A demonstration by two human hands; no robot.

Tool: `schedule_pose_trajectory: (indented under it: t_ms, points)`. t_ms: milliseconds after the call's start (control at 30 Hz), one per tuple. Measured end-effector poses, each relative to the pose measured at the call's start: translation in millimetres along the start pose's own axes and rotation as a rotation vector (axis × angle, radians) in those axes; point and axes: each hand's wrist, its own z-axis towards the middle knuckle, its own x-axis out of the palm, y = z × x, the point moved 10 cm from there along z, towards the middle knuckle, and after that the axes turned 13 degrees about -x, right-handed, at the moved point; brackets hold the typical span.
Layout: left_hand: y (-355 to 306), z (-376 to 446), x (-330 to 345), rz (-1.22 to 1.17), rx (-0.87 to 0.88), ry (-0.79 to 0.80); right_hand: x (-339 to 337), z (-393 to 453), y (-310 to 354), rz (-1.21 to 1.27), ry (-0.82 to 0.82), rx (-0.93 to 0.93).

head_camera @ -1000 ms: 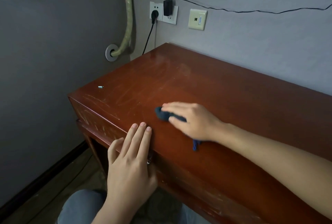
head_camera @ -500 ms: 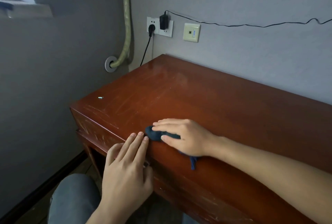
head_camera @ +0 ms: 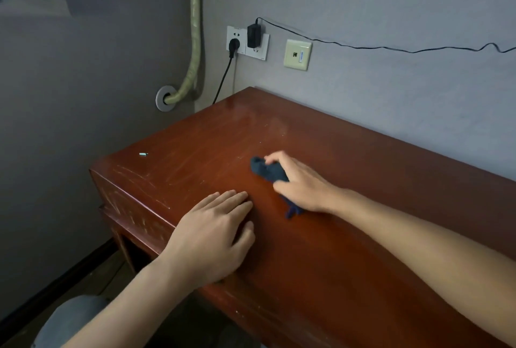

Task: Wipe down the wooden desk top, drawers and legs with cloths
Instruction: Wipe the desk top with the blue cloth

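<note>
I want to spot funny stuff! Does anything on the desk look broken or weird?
Yes. Pale scratches mark the desk top near its left corner and run down the left side panel. A tiny light-coloured bit lies alone near the left edge, too small to identify.

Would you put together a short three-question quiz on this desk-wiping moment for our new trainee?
1. True or false: the left hand rests flat on the desk top and holds no cloth.
2. Which hand grips the dark blue cloth? A) left B) right C) both
3. Fill in: the small pale object lies on the desk top near its far ____ corner.

Key
1. True: its fingers lie straight on the wood near the front edge.
2. B: the right hand grips it against the desk top.
3. Left: apart from both hands.
</note>
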Motion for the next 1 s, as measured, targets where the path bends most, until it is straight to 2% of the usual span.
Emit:
schedule_pose_trajectory:
  t_ms: [67, 167, 300, 367, 433, 500, 633, 767, 833, 900, 1000]
  points:
    - [-3.6, 16.3, 7.3, 0.026, 0.018, 0.034, -8.1, -19.7, 2.8, 0.06, 0.026, -0.094]
    - [-10.6, 35.7, 16.7, 0.091, 0.024, 0.079, -39.5, -17.2, -32.0, -0.035, -0.115, -0.121]
    - [-23.5, 53.9, 25.6, 0.161, 0.018, 0.138, -70.7, 23.2, -130.2, -0.315, -0.231, 0.134]
    - [-26.8, 57.6, 32.0, 0.173, 0.016, 0.156, -76.5, 42.8, -163.5, -0.36, -0.232, 0.266]
    - [-26.1, 57.7, 38.1, 0.177, 0.013, 0.155, -73.1, 58.5, -168.5, -0.351, -0.261, 0.311]
    - [-24.0, 56.7, 38.1, 0.156, 0.011, 0.133, -59.6, 65.5, -136.8, -0.295, -0.275, 0.198]
    - [-25.2, 56.4, 28.0, 0.058, 0.017, 0.064, -29.8, 34.7, -49.9, -0.112, -0.204, -0.133]
    - [-26.0, 53.1, 17.9, -0.028, 0.035, -0.031, -29.4, 16.7, -27.7, -0.049, -0.107, -0.229]
    - [-26.2, 49.9, 11.9, -0.032, 0.045, -0.112, -43.3, 34.3, -57.1, -0.12, -0.154, -0.14]
    - [-27.4, 46.1, 7.1, -0.04, 0.068, -0.191, -61.2, 57.2, -101.6, -0.165, -0.256, 0.035]
    - [-27.8, 41.7, 1.6, -0.07, 0.08, -0.242, -71.6, 88.3, -142.4, -0.131, -0.349, 0.238]
